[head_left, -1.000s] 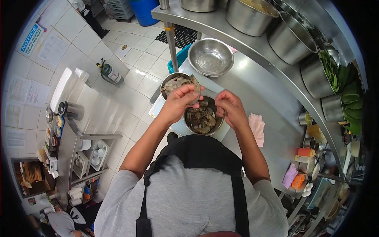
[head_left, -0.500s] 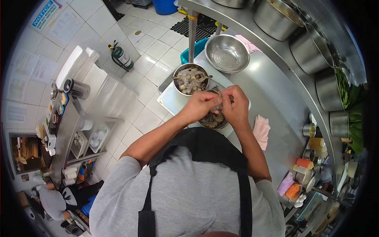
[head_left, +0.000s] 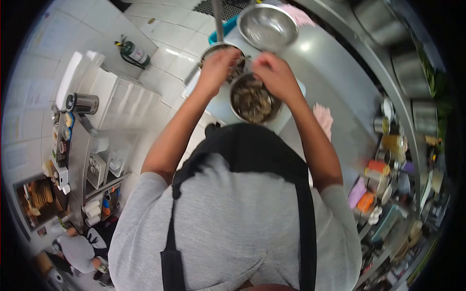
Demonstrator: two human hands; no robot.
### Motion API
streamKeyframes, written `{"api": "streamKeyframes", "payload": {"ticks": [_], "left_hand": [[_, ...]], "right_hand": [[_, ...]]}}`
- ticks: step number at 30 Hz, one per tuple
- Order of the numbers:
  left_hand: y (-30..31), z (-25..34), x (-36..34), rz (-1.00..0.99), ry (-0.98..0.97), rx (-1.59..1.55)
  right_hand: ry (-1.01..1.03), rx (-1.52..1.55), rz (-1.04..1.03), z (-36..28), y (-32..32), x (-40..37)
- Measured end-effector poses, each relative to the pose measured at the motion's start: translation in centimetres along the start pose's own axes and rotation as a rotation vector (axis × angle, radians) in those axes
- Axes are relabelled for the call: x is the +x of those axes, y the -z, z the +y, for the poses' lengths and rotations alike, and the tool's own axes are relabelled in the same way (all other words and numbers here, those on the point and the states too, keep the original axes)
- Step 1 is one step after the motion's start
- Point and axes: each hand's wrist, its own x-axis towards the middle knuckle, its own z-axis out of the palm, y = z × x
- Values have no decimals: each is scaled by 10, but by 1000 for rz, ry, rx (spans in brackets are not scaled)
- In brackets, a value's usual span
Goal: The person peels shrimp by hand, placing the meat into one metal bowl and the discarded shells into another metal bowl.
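At the left end of the stainless steel desk (head_left: 335, 72), one white rectangular cutting board (head_left: 216, 104) lies along the front edge. Round steel bowls counted: three.

- One wide, shallow steel bowl (head_left: 268, 25) stands toward the back edge with nothing visible inside.
- One smaller steel bowl (head_left: 212, 48) stands at the board's back left corner. A hand covers most of it, so its contents cannot be made out.
- One steel bowl at the board's front (head_left: 232, 104) holds a pile of dark grey-brown prawns (head_left: 251, 101). The blur prevents a count.

One crumpled pink cloth (head_left: 323, 119) lies on the desk just right of the board.

Hands counted: two, both bare.

- The left hand (head_left: 221, 68) is over the back left bowl with the fingers curled downward. Blur prevents any finding on whether this grip is pressed together or pinching anything.
- The right hand (head_left: 274, 75) is at the back rim of the prawn bowl, knuckles up and fingers bent inward toward the left hand. I cannot tell what this grip holds, if anything.

The two hands are close together but apart.
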Motion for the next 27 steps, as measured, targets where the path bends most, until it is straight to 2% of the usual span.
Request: {"api": "streamKeyframes", "payload": {"ticks": [1, 2, 3, 5, 7, 9, 11, 13, 14, 15, 16, 17, 18, 19, 21, 23, 25, 27], "left_hand": [[-9, 1, -5, -77, 245, -330], [-9, -4, -7, -208, 387, -593], [-9, -6, -11, -331, 526, -855], [-13, -8, -21, -282, 564, -982], [-1, -16, -23, -151, 568, -949], [24, -18, -24, -136, 539, -992], [54, -16, -20, -132, 498, -1033], [85, -7, -17, -96, 269, -997], [97, -3, -13, -97, 262, -1000], [109, 1, -7, 31, 203, -978], [117, 5, 2, 159, 140, -952], [124, 1, 17, 163, 128, -951], [134, -12, 37, 210, 84, -819], [147, -22, 52, 262, 40, -683], [146, -29, 72, 371, 204, -111], [148, -48, 82, 417, 208, -25], [144, -33, 68, 466, 228, 9], [133, -24, 53, 396, 49, -26]], "right_hand": [[88, -98, -98, -26, -2, 1], [63, -261, -233, -41, -3, 6], [45, -267, -226, -42, -8, 7], [369, -617, -109, -43, -14, 10], [340, -577, -92, -53, -9, 8], [142, -495, -154, -51, 4, 5], [80, -526, -195, -38, 14, -1], [17, -557, -229, -19, 18, -6], [-56, -644, -299, -7, 18, -9], [-131, -727, -371, 5, 13, -14], [-123, -728, -373, 16, 5, -18], [-163, -905, -445, 27, -4, -23], [-200, -1079, -517, 37, -16, -28], [-177, -1074, -522, 49, -25, -31], [-144, -1174, -603, 69, -38, -38], [-115, -1163, -597, 72, -43, -40], [-117, -1163, -575, 68, -43, -37], [-123, -1121, -481, 61, -33, -40]]}}
